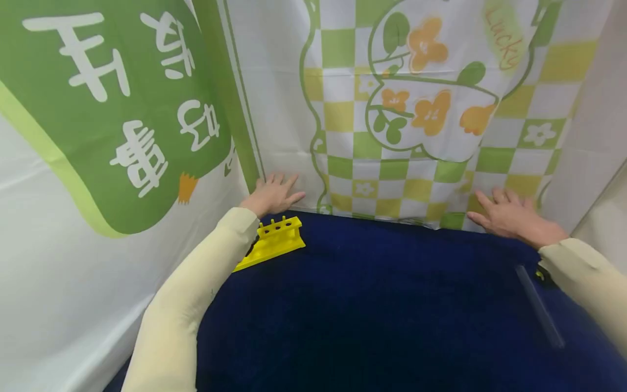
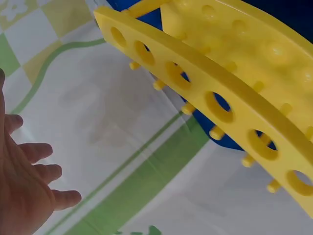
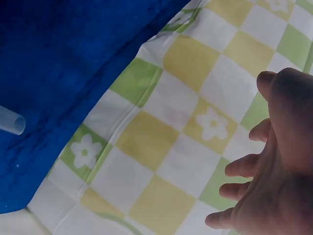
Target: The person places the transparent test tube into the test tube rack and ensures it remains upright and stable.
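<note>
My left hand point(image 1: 271, 195) is spread with straight fingers at the foot of the printed cloth wall, near the left corner. Just below its wrist stands a yellow test tube rack point(image 1: 281, 245), partly hidden by the sleeve. In the left wrist view the rack point(image 2: 234, 115) shows a row of round holes and short pegs, apart from the hand point(image 2: 24, 186). Over by the right side, my right hand point(image 1: 514, 215) is spread at the same cloth. Nothing is held by either hand. Whether the palms touch the cloth I cannot tell. A clear tube point(image 1: 539, 305) lies below the right hand.
A dark blue cloth point(image 1: 372, 305) covers the surface. White cloth with a green and yellow checked print point(image 1: 406, 188) hangs along the back. More white cloth with a green printed shape point(image 1: 98, 179) hangs at the left. A small black item point(image 1: 542, 275) shows beside the right sleeve.
</note>
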Available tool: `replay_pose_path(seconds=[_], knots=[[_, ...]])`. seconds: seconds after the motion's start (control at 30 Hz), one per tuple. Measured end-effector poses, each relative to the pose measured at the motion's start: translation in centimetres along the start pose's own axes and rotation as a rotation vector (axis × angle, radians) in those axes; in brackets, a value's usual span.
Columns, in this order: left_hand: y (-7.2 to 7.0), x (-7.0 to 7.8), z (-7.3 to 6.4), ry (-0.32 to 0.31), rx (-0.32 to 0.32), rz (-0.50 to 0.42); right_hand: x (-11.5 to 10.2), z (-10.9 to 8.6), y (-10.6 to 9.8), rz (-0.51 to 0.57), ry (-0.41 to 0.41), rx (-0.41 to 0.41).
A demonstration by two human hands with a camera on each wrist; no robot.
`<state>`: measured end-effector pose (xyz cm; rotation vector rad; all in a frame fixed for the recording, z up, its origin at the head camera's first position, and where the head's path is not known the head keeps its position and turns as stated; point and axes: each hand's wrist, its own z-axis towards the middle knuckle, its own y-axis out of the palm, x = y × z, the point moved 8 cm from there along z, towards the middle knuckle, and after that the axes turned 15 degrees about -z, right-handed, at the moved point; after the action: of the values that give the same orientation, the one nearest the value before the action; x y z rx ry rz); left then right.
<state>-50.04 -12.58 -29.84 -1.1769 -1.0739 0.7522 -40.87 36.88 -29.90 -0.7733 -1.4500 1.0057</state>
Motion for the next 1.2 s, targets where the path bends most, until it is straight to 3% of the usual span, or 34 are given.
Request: replay_pose_path(seconds=[0.27,0.4,0.87,1.2], knots=[[0.0,-1.7,-1.2,0.005,0.022,-0.074,-2.5,0.0,-1.2,0.032,-0.057,0.243],[-0.2,-2.4,-1.5,-0.004,0.052,-0.098,-3.9,0.3,-2.2,0.079,-0.099,0.314],[-1.2,-3.8,-3.3,-0.004,0.105,-0.2,-8.0,1.2,-3.4,0.319,-0.149,0.397],[-0.9,-4.8,-4.4,0.02,0.147,-0.23,-11.8,2.0,-3.1,0.353,-0.214,0.426]])
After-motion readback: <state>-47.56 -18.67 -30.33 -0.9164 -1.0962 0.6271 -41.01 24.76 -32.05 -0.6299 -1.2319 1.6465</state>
